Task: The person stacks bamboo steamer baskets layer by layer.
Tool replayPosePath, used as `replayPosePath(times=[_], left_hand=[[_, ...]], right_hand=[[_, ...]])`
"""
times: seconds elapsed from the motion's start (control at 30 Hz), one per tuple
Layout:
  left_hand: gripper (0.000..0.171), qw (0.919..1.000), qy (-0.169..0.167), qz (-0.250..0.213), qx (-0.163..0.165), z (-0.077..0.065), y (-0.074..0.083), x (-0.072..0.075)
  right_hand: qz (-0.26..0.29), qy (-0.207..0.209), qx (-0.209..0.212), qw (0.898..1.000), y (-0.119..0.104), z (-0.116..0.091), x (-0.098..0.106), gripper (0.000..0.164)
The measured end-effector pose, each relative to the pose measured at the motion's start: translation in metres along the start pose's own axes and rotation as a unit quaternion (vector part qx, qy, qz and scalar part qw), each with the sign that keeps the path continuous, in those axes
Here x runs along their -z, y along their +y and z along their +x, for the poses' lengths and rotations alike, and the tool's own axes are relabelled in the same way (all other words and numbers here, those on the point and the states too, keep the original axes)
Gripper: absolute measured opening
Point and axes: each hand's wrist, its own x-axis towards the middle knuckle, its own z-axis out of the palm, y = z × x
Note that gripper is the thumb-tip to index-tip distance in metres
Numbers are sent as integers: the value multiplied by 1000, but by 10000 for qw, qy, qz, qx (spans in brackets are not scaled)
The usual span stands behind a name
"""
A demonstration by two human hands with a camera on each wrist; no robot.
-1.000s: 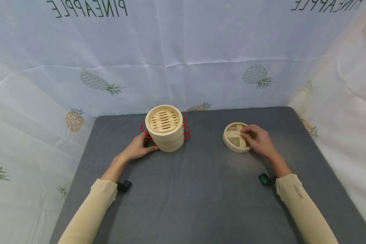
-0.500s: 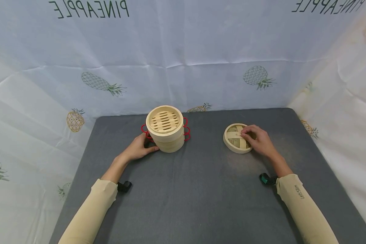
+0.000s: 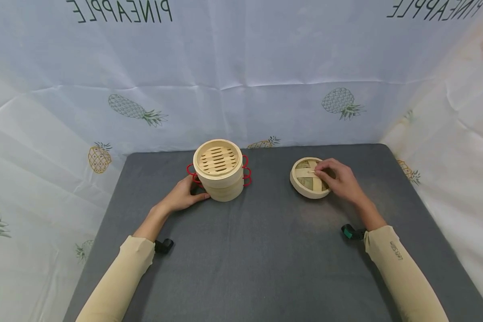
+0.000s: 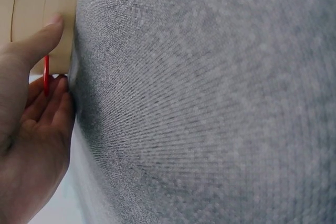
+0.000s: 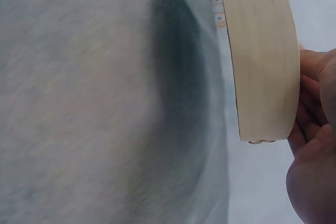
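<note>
A stack of bamboo steamer baskets (image 3: 224, 188) with red side handles stands at the back of the table, its slatted top showing. My left hand (image 3: 180, 195) holds the lowest part of the stack from the left. In the left wrist view its thumb lies on the basket wall (image 4: 58, 3), and the fingers are round the side by a red handle (image 4: 46, 74). Over on the right, my right hand (image 3: 341, 181) pinches the small loop on top of the round bamboo lid (image 3: 306, 190). The right wrist view shows this lid (image 5: 262, 61) raised off the cloth, apart from its shadow.
A dark grey cloth covers the table (image 3: 241, 264). White curtains (image 3: 241, 53) with printed pineapples stand behind it and along both sides. A black wrist camera mount (image 3: 163, 246) sits at the left wrist, another mount (image 3: 352, 232) at the right.
My right hand has lifted the lid a little and brought it slightly left. The left hand and the steamer stack have stayed in place.
</note>
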Motion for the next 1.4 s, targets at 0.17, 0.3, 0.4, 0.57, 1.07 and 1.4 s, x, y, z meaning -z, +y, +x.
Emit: replayPosePath(times=[0.17,0.3,0.4,0.57,1.07,1.4], left_hand=[[72,10000,4,11,-32,0,-1,0],[72,10000,-2,1,-20,-1,-1,0],[72,10000,-4,-18,-29,0,-1,1],[72,10000,-3,24,-36,1,-1,2],[74,9999,18,94,-32,2,-2,2],[77,9999,-6,125,-22,2,-2,1]], right_hand=[[222,-76,-140,9996,-14,11,3,11],[374,-106,-140,9991,-24,19,4,12],[457,-136,-203,9987,-32,25,5,12],[590,-264,-309,9974,-44,34,4,12],[823,-306,-81,9961,-66,51,-11,13],[1181,-208,31,9928,-83,64,-21,11]])
